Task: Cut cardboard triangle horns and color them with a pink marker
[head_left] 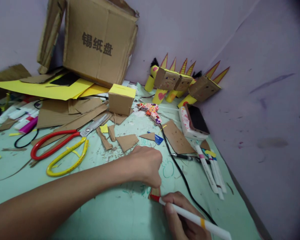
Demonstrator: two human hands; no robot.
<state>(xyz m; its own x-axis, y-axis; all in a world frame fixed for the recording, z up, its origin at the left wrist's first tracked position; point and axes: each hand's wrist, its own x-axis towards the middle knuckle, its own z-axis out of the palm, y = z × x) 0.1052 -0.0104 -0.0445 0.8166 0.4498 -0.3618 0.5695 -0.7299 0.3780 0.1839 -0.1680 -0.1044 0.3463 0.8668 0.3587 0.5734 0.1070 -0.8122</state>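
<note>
Left hand curled, fingers pressed down on a small cardboard piece near the table's front edge. Right hand pinches a white marker, red tip touching the piece. Scissors lie well apart, left.

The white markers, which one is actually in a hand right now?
The red-tipped white marker in the right hand, touching the cardboard piece; the other markers lie loose beside the black cable.

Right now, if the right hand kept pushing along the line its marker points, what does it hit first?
The right hand aims its marker up-left. The red tip already touches the small cardboard piece pinned under the left hand, so that piece comes first, then the left hand's fingers. Depth is unclear.
</note>
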